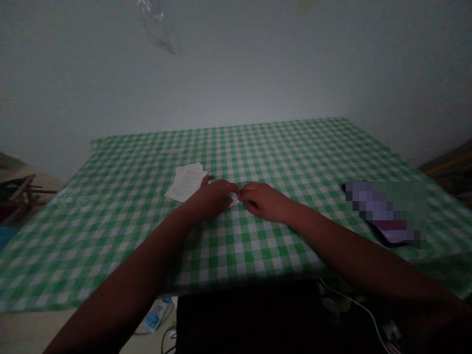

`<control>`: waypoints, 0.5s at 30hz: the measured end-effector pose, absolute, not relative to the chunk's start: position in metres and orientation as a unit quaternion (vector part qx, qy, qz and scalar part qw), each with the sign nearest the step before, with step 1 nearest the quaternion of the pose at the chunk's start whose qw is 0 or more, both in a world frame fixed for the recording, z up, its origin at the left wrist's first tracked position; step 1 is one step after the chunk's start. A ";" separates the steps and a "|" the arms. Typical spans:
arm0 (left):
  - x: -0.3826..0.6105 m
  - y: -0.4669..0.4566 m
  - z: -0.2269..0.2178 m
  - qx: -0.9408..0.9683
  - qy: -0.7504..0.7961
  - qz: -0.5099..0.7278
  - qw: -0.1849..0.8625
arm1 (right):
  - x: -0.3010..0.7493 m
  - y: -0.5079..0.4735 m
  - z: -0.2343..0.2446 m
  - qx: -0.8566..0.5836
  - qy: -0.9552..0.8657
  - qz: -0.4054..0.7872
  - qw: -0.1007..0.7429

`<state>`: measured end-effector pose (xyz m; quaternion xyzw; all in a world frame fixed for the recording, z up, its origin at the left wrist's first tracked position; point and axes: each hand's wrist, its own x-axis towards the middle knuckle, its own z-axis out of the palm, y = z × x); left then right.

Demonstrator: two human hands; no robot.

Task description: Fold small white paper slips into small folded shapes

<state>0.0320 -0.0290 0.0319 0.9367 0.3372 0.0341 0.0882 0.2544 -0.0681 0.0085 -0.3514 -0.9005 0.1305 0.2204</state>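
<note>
- With left hand (213, 196), curled narrow just beside printed sheets (189, 184) at ten o'clock, pinching small white piece (234, 200) just toward six o'clock from view's centre.
- With right hand (264, 200), bent nearly closed, pinching same piece from three o'clock.

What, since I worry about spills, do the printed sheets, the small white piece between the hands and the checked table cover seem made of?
Printed sheets: likely matte paper, being thin and flat with text lines. White piece: possibly paper too, pale and dull, but mostly hidden. Table cover: perhaps fabric or vinyl, low sheen; no weave shows to settle it.
</note>
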 end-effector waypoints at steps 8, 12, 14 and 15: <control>0.024 -0.030 0.037 0.943 0.318 0.018 0.091 | 0.254 -0.069 0.010 -0.355 -0.898 0.134 0.221; 0.025 -0.033 0.039 0.941 0.322 0.015 0.099 | 0.254 -0.069 0.009 -0.352 -0.898 0.140 0.222; 0.026 -0.034 0.040 0.940 0.324 0.016 0.102 | 0.254 -0.068 0.010 -0.353 -0.897 0.143 0.224; 0.026 -0.034 0.040 0.940 0.326 0.019 0.102 | 0.254 -0.068 0.010 -0.353 -0.897 0.143 0.224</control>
